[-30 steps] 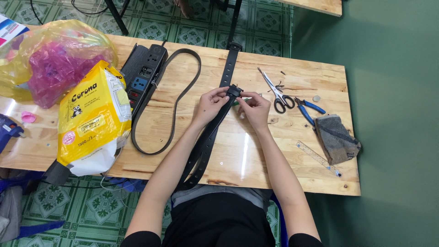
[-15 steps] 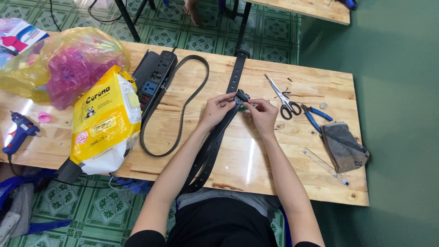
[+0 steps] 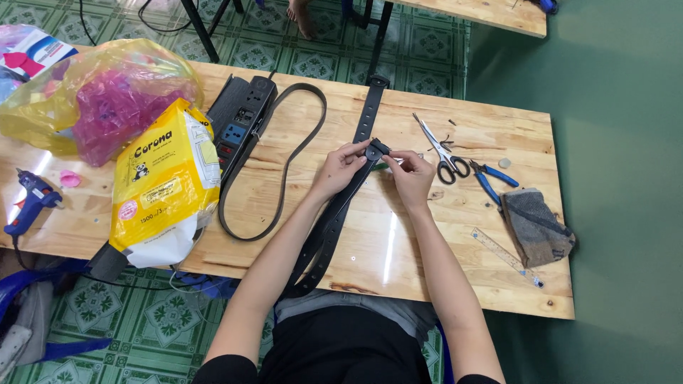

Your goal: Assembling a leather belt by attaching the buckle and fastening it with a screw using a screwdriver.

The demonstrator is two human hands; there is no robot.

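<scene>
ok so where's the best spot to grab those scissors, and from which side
Probably by the black finger loops of the scissors, coming from the near edge of the wooden table. The loops lie toward the person with the blades pointing away. The blue-handled pliers sit close on their right, so approach from the left of the loops.

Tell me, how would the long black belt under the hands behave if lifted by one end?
The black belt would probably flop and sag: its near end already droops over the table edge. It looks light and thin. Being flat, it should not roll.
</scene>
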